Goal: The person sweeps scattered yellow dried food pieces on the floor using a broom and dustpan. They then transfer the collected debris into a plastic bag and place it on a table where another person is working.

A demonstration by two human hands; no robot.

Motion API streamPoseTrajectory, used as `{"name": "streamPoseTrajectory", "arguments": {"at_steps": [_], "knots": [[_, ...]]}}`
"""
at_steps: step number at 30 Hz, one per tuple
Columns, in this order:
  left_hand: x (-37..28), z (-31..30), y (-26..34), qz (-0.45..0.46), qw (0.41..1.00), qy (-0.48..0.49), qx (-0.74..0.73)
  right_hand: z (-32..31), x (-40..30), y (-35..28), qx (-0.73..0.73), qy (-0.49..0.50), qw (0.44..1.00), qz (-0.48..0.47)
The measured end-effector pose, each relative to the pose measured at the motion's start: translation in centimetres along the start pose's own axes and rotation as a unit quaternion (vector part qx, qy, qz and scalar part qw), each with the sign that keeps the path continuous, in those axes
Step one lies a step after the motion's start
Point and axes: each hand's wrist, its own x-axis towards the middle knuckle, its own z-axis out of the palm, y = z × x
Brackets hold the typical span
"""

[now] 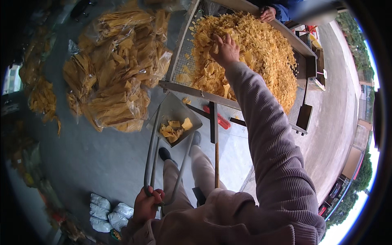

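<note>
My right hand reaches out over a wide heap of dried yellow flakes, fingers spread and touching the larger pieces on top. The flakes lie on a wire-mesh table with a raised frame around it. Low in front of my body, my left hand grips a bent metal tube handle. The tubes run up to a square metal pan below the table's near corner. Several broken yellow pieces lie in the pan.
Clear plastic bags of folded yellow sheets are piled left of the table. A co-worker's hand rests on the far frame. Beneath the table lies a red object; a wooden pole stands near my legs. White packed bags sit lower left.
</note>
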Motion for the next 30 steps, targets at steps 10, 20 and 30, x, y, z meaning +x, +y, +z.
{"name": "streamPoseTrajectory", "arguments": {"at_steps": [10,20,30], "knots": [[1.2,1.3,0.5,-0.001,1.0,0.03,-0.005,2.2,-1.3,2.5,-0.085,-0.089,0.981,-0.151],[1.5,0.8,0.4,0.008,1.0,0.008,0.0,-2.5,-6.6,10.9,0.071,0.107,0.992,-0.017],[1.7,0.4,0.4,0.015,1.0,-0.008,0.007,-5.2,-6.2,15.6,0.144,0.174,0.967,0.115]]}}
